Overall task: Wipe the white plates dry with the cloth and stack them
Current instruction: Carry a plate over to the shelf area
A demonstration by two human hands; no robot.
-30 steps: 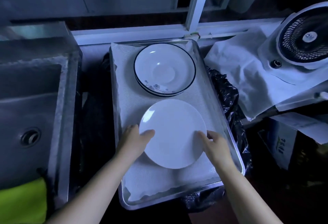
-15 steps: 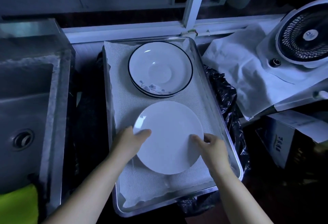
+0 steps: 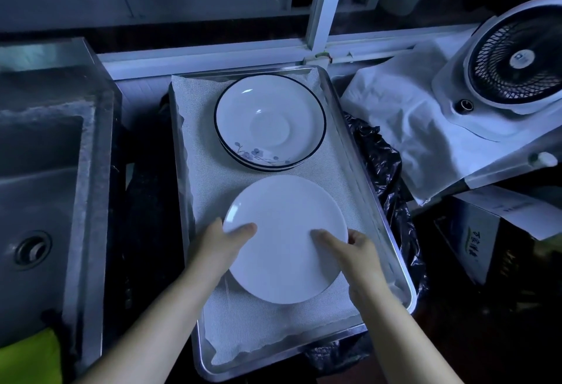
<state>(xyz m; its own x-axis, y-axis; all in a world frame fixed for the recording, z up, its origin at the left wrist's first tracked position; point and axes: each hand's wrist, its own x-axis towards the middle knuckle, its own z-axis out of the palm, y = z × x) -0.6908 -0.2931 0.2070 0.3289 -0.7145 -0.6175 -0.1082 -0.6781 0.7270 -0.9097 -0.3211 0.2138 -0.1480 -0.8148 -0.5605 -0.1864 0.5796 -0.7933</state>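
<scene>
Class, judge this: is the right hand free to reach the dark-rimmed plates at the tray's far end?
Probably not yet: the right hand grips the white plate, which lies between it and the dark-rimmed plates. Nothing else intervenes.

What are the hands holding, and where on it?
The plain white plate, by its rim: left hand on the left edge, right hand on the right.

2 bare forearms reach in from the lower edge. The left hand (image 3: 220,247) grips the white plate (image 3: 286,219) at its left rim, thumb on top; the right hand (image 3: 354,251) grips its right rim, thumb likewise on top
</scene>
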